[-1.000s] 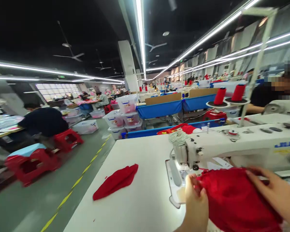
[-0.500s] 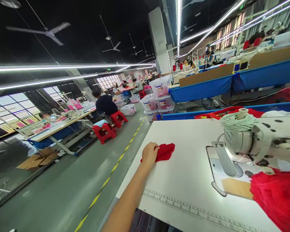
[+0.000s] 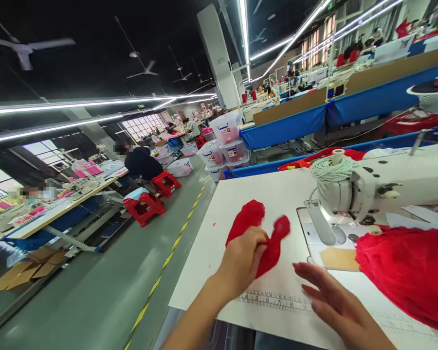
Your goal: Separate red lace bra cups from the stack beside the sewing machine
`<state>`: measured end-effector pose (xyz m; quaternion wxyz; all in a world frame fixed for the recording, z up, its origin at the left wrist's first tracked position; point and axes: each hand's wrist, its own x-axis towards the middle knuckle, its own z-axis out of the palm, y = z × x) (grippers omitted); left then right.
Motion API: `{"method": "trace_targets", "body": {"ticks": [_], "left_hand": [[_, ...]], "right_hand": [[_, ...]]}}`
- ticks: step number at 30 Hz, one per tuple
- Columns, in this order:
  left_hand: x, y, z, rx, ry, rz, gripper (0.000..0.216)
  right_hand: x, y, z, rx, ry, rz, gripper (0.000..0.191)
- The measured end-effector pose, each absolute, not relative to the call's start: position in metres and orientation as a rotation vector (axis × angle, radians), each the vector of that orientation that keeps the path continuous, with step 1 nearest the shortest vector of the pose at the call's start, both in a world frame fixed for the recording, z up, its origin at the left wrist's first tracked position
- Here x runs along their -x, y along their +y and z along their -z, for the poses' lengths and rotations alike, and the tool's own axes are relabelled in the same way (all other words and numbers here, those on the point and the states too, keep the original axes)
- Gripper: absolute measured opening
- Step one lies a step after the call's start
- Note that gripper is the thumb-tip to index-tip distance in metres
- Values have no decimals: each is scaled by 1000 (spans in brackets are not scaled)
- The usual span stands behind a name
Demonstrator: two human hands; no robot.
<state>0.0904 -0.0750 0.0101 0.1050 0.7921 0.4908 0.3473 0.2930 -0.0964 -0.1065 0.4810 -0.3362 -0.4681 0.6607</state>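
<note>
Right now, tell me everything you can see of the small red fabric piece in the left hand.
The small red fabric piece is a thin, soft, limp cloth scrap of plain bright red. It is pinched in the left hand and lifted partly off the white table, with two rounded lobes fanning up and right. It sits left of the sewing machine. The right hand is apart from it.

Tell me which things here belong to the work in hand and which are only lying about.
In use:
- left hand gripping the small red cloth piece
- right hand, open
- large red fabric bundle
- white sewing machine

Lying about:
- stacked clear plastic boxes
- red plastic stools
</note>
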Motion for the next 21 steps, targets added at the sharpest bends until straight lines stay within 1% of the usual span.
{"method": "trace_targets", "body": {"ticks": [2,4,6,7,9,12,13,14,16,18,21], "left_hand": [[-107,-86,10,-2309,1418,-917,16],[-115,-95,23,-2212,1446,-876,12],[-118,-98,27,-1989,1461,-813,5],[-119,-98,26,-1841,1450,-759,7],[-121,-95,21,-1565,1385,-698,21],[-130,-86,16,-1253,1175,-717,48],[-134,-83,16,-1168,1108,-714,56],[-138,-79,17,-1094,1056,-694,58],[-144,-74,21,-1022,1021,-676,49],[-148,-69,25,-1056,1016,-765,40],[-149,-66,28,-1051,959,-899,33]], "right_hand": [[-290,-90,100,749,-968,-1740,41],[-290,-87,94,760,-824,-1762,36],[-292,-86,89,757,-732,-1748,29],[-294,-87,88,742,-716,-1733,25],[-299,-88,86,693,-727,-1709,21],[-305,-91,86,627,-780,-1743,21],[-307,-91,86,622,-790,-1765,21],[-308,-92,86,626,-801,-1773,21],[-311,-91,85,647,-831,-1753,23],[-315,-89,83,682,-821,-1738,24],[-320,-85,80,748,-794,-1787,30]]}}
